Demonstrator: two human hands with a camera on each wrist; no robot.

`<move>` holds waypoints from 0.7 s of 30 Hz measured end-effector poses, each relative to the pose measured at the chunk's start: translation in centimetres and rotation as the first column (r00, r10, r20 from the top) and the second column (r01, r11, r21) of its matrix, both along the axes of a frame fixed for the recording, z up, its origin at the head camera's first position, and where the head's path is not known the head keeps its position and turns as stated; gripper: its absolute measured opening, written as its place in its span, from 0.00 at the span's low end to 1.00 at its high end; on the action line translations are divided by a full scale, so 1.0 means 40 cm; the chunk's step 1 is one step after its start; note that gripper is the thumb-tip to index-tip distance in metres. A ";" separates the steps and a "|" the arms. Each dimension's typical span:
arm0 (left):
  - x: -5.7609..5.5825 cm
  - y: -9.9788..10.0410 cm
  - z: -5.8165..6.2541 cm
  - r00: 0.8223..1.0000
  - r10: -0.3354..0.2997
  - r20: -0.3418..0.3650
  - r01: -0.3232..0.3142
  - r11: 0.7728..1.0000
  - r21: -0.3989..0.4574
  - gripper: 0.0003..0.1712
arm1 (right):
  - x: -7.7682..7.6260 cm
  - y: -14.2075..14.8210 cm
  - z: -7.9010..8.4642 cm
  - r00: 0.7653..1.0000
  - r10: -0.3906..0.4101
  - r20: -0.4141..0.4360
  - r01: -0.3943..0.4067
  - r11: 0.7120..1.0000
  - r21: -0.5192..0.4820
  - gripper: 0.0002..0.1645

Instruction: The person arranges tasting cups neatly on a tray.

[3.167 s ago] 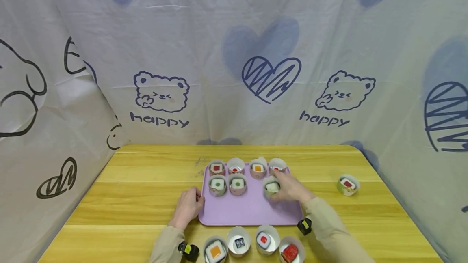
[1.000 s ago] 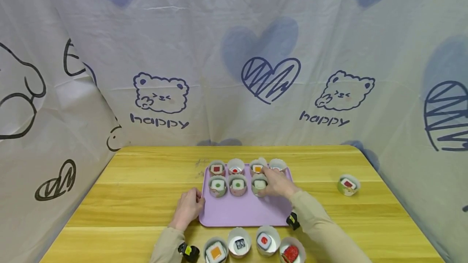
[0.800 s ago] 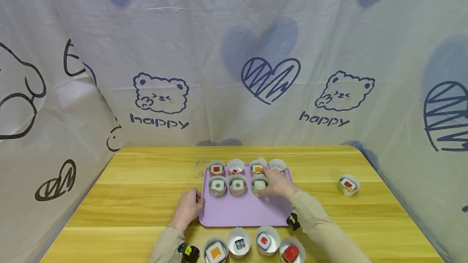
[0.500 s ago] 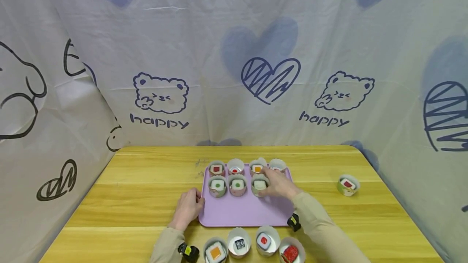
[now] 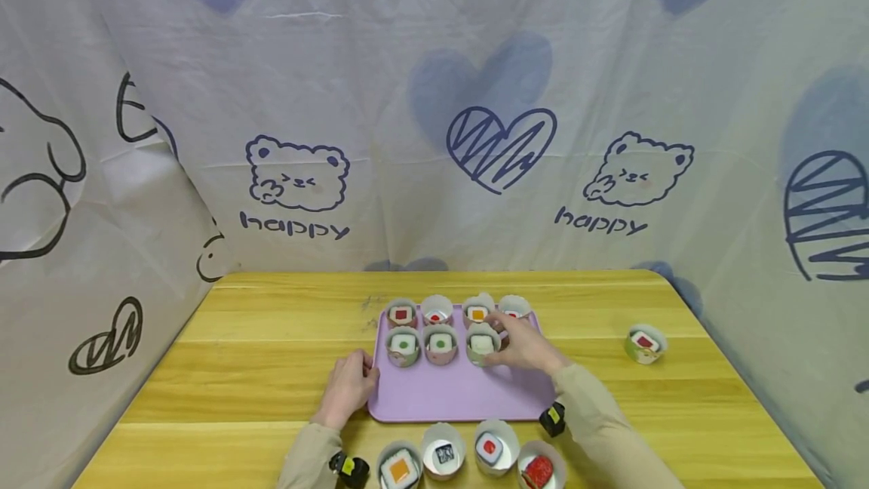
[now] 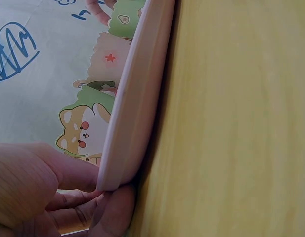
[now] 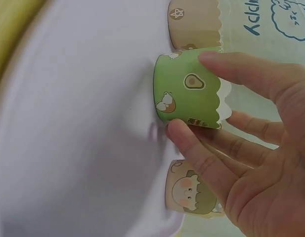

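Observation:
My left hand [image 5: 348, 387] grips the left edge of the lilac tray [image 5: 444, 396]; in the left wrist view thumb and fingers pinch its rim [image 6: 127, 128]. My right hand [image 5: 529, 345] is beside a green paper baking cup [image 7: 179, 106] printed with an avocado, which stands on the tray. Its fingers are spread and fairly straight around the cup, fingertips right at its wall. Inside that cup lies a pale square piece [image 5: 481, 344] like toy sushi. To its left stand two cups with green-dotted white pieces [image 5: 441, 343]. Behind them is a back row of several cups [image 5: 402, 313].
In front of the tray stand several more cups, holding an orange-topped piece [image 5: 399, 469], a black-patterned piece [image 5: 444, 453], a red-centred piece [image 5: 489, 447] and a red piece [image 5: 539, 472]. A lone cup [image 5: 646, 344] stands at the right on the wooden table [image 5: 258, 368].
The right hand brought the green cup leftward into line with the two green-dotted ones. Since half a second ago its fingers have loosened and drawn slightly right. The left hand stays put.

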State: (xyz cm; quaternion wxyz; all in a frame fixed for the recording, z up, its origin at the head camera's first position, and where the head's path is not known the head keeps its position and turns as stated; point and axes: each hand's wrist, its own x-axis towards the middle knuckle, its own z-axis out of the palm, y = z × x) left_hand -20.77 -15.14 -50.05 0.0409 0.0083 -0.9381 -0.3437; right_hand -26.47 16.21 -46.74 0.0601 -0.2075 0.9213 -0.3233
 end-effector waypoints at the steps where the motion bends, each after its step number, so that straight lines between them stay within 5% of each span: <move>1: 0.000 0.000 0.000 1.000 0.000 0.003 0.000 1.000 0.000 0.04 | 0.001 0.002 -0.002 1.000 0.005 0.004 -0.005 1.000 -0.013 0.38; 13: 0.000 0.001 0.002 1.000 0.002 0.012 -0.002 1.000 0.001 0.04 | 0.027 0.041 -0.015 1.000 -0.017 -0.004 0.016 0.981 -0.193 0.32; 21: -0.001 0.001 -0.003 1.000 0.003 0.005 -0.003 1.000 -0.002 0.04 | 0.050 0.077 -0.016 0.991 -0.135 -0.025 0.118 0.932 -0.342 0.25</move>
